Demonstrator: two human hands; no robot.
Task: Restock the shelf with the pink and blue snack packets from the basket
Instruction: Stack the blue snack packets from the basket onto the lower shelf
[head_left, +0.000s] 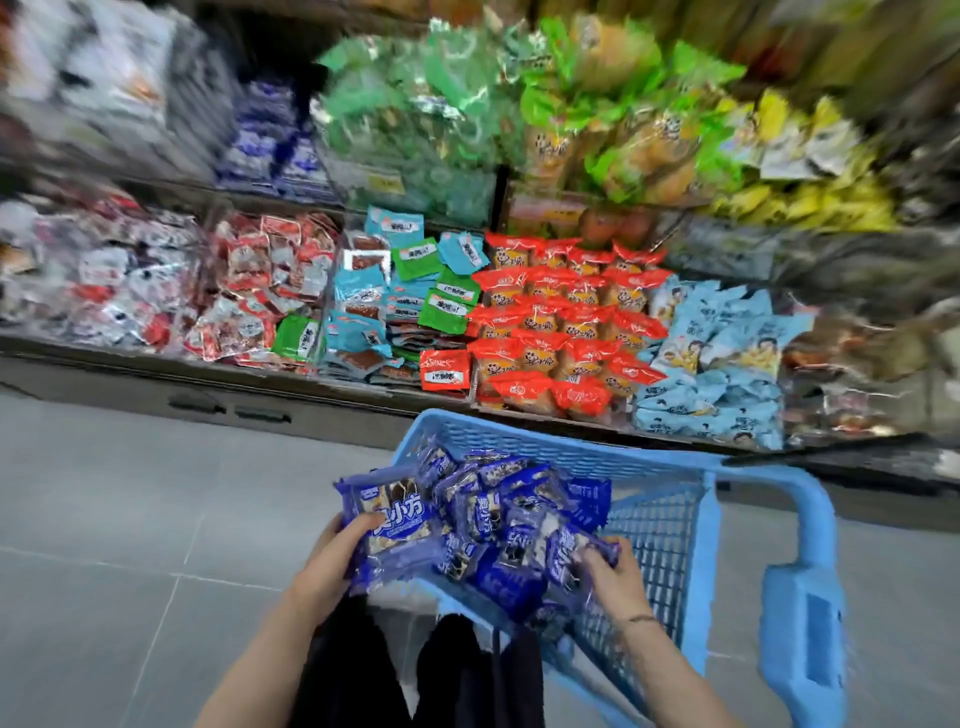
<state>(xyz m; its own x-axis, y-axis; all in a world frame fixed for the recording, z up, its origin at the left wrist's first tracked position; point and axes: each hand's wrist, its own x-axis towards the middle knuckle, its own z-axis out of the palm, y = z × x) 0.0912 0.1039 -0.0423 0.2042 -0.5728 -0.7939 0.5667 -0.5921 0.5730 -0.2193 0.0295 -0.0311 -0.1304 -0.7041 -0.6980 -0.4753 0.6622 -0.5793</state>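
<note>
a grey tiled floor (104, 519) is seen below a low shelf (171, 358) that is packed with snack bags: orange packets (561, 332) in the middle, pale blue bags (727, 364) to their right, green bags (415, 119) on the tier above, much of it blurred. a blue mesh basket (660, 519) is set just before the shelf, and the blue snack packets (498, 525) are heaped in it. one packet at the heap's near left is gripped by the left hand (332, 551); another at the near right is pinched by the right hand (615, 577).
</note>
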